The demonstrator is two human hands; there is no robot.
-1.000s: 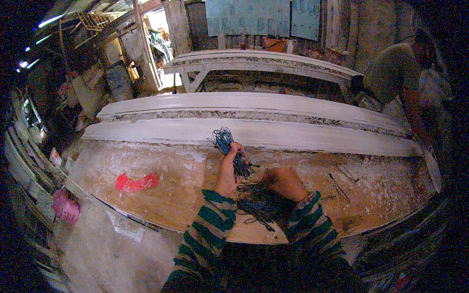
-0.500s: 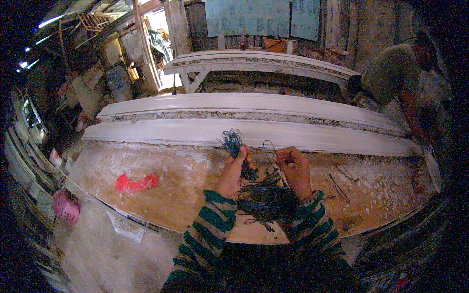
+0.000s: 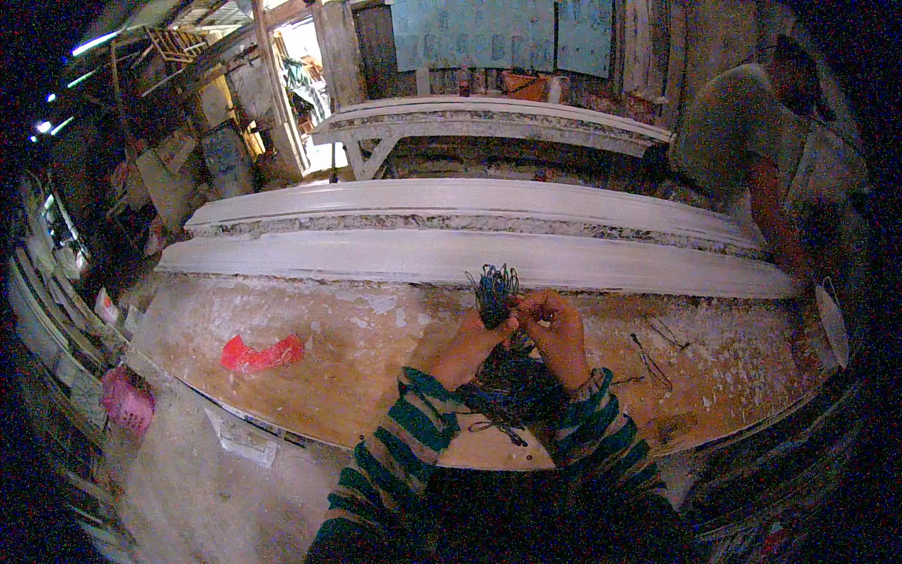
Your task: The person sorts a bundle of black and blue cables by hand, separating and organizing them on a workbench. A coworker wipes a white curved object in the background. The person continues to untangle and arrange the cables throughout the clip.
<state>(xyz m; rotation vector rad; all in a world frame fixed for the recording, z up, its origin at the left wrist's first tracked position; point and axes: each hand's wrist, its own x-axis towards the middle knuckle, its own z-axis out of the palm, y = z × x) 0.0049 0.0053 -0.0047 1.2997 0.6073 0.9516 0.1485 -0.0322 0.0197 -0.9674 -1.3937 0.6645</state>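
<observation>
Half a second ago apart, my left fingers and right fingers are now nearly meeting, left gripping the looped bundle, right pinching beside it.

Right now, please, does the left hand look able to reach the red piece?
Probably yes: the red piece lies uncovered on the board, nothing standing between it and the left hand, though that hand holds a looped bundle.

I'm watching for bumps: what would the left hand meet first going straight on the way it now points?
Pointing forward and rightward, the left hand, which holds the bundle, would probably meet the right hand first; their fingers look close or touching, though depth is unclear.
</observation>
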